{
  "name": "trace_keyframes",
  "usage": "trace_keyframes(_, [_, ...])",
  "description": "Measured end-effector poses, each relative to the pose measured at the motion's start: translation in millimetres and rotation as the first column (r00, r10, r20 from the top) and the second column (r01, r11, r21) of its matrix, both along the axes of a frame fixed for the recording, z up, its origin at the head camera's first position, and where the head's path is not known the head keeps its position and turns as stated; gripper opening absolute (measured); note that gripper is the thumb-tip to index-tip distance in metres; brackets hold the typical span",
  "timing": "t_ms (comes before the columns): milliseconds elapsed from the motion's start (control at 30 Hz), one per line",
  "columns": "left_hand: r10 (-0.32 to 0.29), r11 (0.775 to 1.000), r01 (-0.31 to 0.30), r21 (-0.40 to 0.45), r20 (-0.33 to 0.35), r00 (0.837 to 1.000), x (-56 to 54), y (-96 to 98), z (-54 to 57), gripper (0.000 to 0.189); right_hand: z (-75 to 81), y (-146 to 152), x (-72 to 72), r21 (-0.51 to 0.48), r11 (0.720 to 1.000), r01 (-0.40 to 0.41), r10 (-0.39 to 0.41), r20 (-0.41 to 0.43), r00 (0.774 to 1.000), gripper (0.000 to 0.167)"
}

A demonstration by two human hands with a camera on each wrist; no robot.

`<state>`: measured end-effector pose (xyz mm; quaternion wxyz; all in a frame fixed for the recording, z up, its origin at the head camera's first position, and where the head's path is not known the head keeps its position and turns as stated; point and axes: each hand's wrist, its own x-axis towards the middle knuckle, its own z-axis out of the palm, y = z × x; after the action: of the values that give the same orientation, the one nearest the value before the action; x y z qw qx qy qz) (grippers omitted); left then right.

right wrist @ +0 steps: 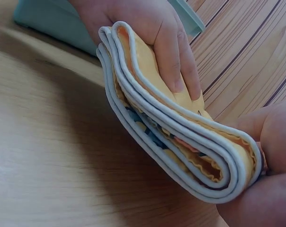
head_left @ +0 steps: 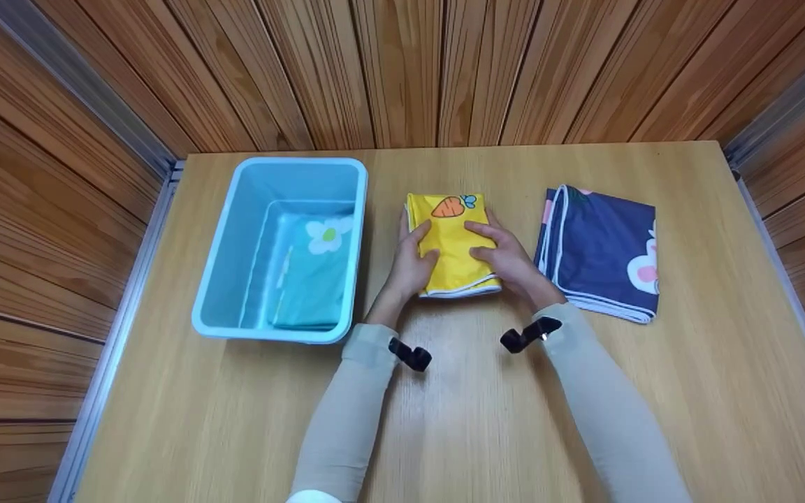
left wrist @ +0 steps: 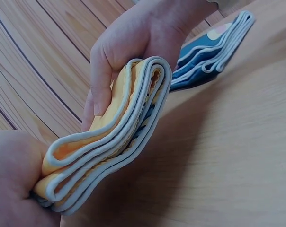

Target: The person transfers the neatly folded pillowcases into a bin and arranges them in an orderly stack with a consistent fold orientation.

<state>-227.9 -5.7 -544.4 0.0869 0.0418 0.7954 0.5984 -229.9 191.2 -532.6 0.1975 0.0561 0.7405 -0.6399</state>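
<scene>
Between my two hands is a folded yellow cloth (head_left: 453, 255) with a carrot print and white piping. My left hand (head_left: 413, 269) grips its left side, thumb on top and fingers beneath. On the right side, my right hand (head_left: 511, 260) holds it the same way. Stacked, slightly bowed layers show at the near edge of the cloth (left wrist: 129, 127) in the left wrist view. From the right wrist, the cloth (right wrist: 181, 137) appears raised over the table, with a shadow below it.
Left of my hands stands a light blue plastic bin (head_left: 280, 335) holding a folded teal cloth (head_left: 315, 286) with a white flower. A folded navy cloth (head_left: 605, 251) with white edging lies to the right on the wooden table (head_left: 458, 426). Wood-panelled walls (head_left: 402, 77) enclose the table's back and sides.
</scene>
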Motion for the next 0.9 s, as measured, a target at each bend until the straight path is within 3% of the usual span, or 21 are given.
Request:
trace_keyframes(400, [-0.001, 1.0, 0.0, 0.017, 0.044, 0.999, 2.4, -0.2, 8.7, 0.056, 6.6, 3.2, 2.4, 0.017, 1.0, -0.005, 0.004, 0.038, 0.999, 0.055])
trace_keyframes(767, [0.0, 1.0, -0.001, 0.028, 0.027, 1.0, 6.3, 1.5, 18.4, 0.056, 17.9, 5.8, 5.0, -0.005, 1.0, 0.001, -0.001, 0.037, 0.999, 0.055])
trace_keyframes(900, [-0.01, 0.999, 0.01, 0.045, 0.006, 1.0, 8.2, 1.2, 22.1, 0.056, 19.9, 6.7, 5.8, -0.016, 1.0, 0.0, 0.0, 0.001, 1.0, 0.056])
